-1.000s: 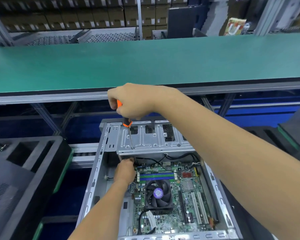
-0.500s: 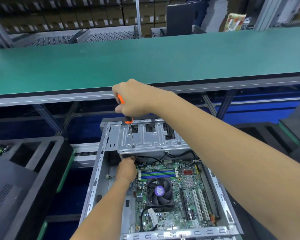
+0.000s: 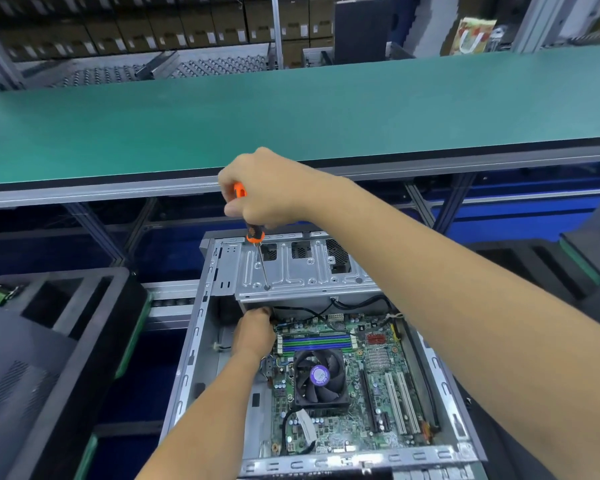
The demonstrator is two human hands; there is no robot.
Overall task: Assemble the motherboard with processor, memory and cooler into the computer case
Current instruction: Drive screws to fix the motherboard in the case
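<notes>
screwdriver (image 3: 255, 237): upright, shaft down through drive cage (image 3: 302, 271) hole
right hand (image 3: 260, 188): grips handle, above
left hand (image 3: 255, 332): below cage beside motherboard (image 3: 361, 410); grip unclear

- Right hand (image 3: 267, 188) gripped an orange-handled screwdriver (image 3: 255, 237), tip on the drive cage (image 3: 302, 271).
- Left hand (image 3: 255, 332) reached beneath the cage, beside the motherboard (image 3: 347, 386).

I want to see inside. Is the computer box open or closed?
Open. The computer case has no cover on top, so the motherboard and its cooler fan show.
</notes>
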